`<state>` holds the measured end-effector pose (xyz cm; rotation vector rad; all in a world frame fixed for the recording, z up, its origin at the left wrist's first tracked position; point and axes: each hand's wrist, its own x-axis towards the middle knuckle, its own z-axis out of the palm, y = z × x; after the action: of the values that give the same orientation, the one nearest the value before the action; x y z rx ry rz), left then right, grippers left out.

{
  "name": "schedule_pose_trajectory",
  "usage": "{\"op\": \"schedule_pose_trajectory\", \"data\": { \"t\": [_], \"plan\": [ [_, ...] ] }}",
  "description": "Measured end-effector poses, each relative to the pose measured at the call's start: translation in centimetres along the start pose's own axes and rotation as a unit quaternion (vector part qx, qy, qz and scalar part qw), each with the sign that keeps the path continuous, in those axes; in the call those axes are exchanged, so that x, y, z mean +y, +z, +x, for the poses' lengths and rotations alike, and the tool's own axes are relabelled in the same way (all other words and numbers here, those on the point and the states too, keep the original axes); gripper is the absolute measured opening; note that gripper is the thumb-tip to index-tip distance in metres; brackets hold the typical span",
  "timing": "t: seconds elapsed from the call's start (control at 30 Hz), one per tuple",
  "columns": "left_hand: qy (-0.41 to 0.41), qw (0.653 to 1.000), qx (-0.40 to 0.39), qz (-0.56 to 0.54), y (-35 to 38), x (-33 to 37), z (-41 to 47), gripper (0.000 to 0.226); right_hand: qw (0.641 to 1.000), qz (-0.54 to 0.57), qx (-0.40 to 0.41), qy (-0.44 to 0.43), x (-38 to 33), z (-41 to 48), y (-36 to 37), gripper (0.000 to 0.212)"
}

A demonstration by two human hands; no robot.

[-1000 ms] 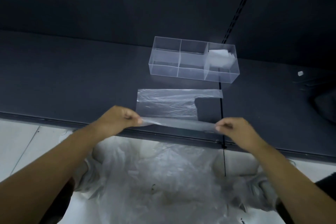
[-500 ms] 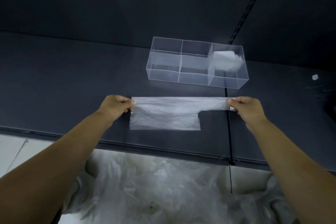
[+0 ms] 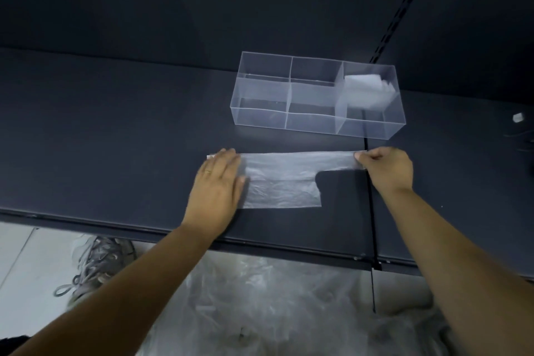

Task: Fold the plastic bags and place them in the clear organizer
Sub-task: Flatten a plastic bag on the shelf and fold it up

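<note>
I am looking at a thin, translucent plastic bag, crinkled and faintly glossy, lying on a smooth, matt dark shelf. The clear organizer is showing hard, glossy plastic walls. Below, a heap of filmy plastic is catching light beside a shoe with cloth laces.

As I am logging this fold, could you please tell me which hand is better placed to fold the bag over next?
Probably the right hand: its fingers pinch the handle end of the plastic bag, while the left hand lies flat on the other end, pinning it.
</note>
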<state>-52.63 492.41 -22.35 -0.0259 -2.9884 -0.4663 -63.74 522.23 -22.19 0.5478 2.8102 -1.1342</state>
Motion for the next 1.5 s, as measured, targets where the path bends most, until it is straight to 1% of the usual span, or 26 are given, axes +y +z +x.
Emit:
{"op": "schedule_pose_trajectory", "data": {
  "t": [0.07,0.13,0.2,0.23,0.27,0.3,0.33,0.37,0.4,0.43,0.47,0.53,0.63,0.73,0.87,0.93,1.0,1.03,1.07,1.13,1.17,1.2,1.23,1.3,1.4,1.5],
  "plan": [
    [0.0,0.994,-0.093,0.06,0.9,-0.2,-1.0,0.067,1.0,-0.009,0.002,0.009,-0.7,-0.6,-0.2,0.017],
    [0.001,0.989,-0.113,0.096,1.6,-0.7,-1.5,0.085,0.996,-0.069,0.053,-0.014,-1.9,-1.8,0.0,0.018],
    [0.002,0.989,-0.108,0.1,2.0,-0.9,-1.7,0.088,0.974,-0.152,0.129,-0.105,-3.6,-4.1,1.5,0.026],
    [0.002,0.989,-0.111,0.1,2.0,-0.8,-1.6,0.087,0.964,-0.154,0.135,-0.168,-4.8,-5.8,2.8,0.029],
    [0.002,0.988,-0.116,0.1,2.0,-0.9,-1.6,0.086,0.957,-0.133,0.106,-0.234,-6.0,-7.6,4.4,0.031],
    [0.002,0.988,-0.118,0.101,2.0,-0.9,-1.6,0.085,0.947,-0.107,0.054,-0.297,-7.1,-9.4,6.1,0.034],
    [0.003,0.988,-0.119,0.102,2.1,-1.0,-1.5,0.084,0.935,-0.091,-0.011,-0.343,-8.0,-10.9,7.9,0.037],
    [0.004,0.987,-0.122,0.105,2.1,-1.0,-1.5,0.082,0.925,-0.089,-0.077,-0.362,-8.6,-12.1,9.5,0.04],
    [0.005,0.986,-0.127,0.109,2.1,-1.1,-1.5,0.079,0.918,-0.099,-0.129,-0.361,-9.0,-12.9,10.9,0.044],
    [0.004,0.985,-0.131,0.115,2.1,-1.1,-1.6,0.075,0.916,-0.123,-0.158,-0.348,-8.9,-13.1,11.9,0.048],
    [0.003,0.984,-0.131,0.118,2.1,-1.2,-1.6,0.074,0.914,-0.158,-0.168,-0.334,-8.5,-12.9,12.5,0.053],
    [0.0,0.984,-0.127,0.123,2.1,-1.3,-1.6,0.079,0.906,-0.226,-0.16,-0.321,-6.8,-11.6,12.5,0.059],
    [-0.003,0.985,-0.125,0.115,2.1,-1.2,-1.5,0.086,0.901,-0.298,-0.131,-0.288,-3.6,-8.8,10.2,0.067],
    [-0.006,0.986,-0.123,0.109,2.2,-1.3,-1.5,0.086,0.91,-0.332,-0.095,-0.23,-0.5,-6.2,6.9,0.071],
    [-0.009,0.986,-0.127,0.109,2.2,-1.2,-1.5,0.085,0.908,-0.363,-0.079,-0.193,1.7,-4.1,3.8,0.07],
    [-0.009,0.985,-0.131,0.113,2.1,-1.2,-1.4,0.088,0.914,-0.362,-0.064,-0.173,1.7,-4.1,3.0,0.068],
    [-0.01,0.985,-0.129,0.115,1.8,-1.2,-1.4,0.089,0.923,-0.343,-0.012,-0.174,1.3,-4.7,2.3,0.066],
    [-0.012,0.985,-0.127,0.113,1.5,-1.1,-1.3,0.088,0.927,-0.318,0.016,-0.196,1.0,-5.4,2.0,0.063],
    [-0.008,0.987,-0.118,0.106,1.2,-1.0,-1.3,0.084,0.929,-0.28,0.028,-0.24,0.7,-6.2,1.6,0.057],
    [0.03,0.993,-0.096,0.066,0.5,-0.1,-1.5,0.076,0.914,-0.21,-0.014,-0.348,0.4,-8.0,1.3,0.036],
    [0.062,0.993,-0.092,0.038,0.4,0.5,-1.8,0.071,0.901,-0.197,-0.052,-0.382,0.5,-8.9,1.3,0.03],
    [0.094,0.991,-0.096,0.011,0.3,1.2,-2.1,0.067,0.895,-0.192,-0.087,-0.394,0.6,-9.6,1.3,0.026],
    [0.121,0.987,-0.103,-0.009,0.4,1.9,-2.5,0.064,0.897,-0.184,-0.109,-0.387,0.7,-10.1,1.4,0.024],
    [0.136,0.983,-0.118,-0.027,1.0,2.9,-3.2,0.065,0.912,-0.154,-0.113,-0.362,0.5,-10.1,1.6,0.016],
    [0.106,0.987,-0.116,-0.033,1.8,3.2,-3.4,0.068,0.921,-0.148,-0.115,-0.341,-0.4,-9.5,2.2,0.005],
    [0.065,0.994,-0.081,-0.043,1.9,3.5,-2.8,0.059,0.916,-0.173,-0.156,-0.326,-0.9,-8.9,2.5,0.008]
  ]
}}
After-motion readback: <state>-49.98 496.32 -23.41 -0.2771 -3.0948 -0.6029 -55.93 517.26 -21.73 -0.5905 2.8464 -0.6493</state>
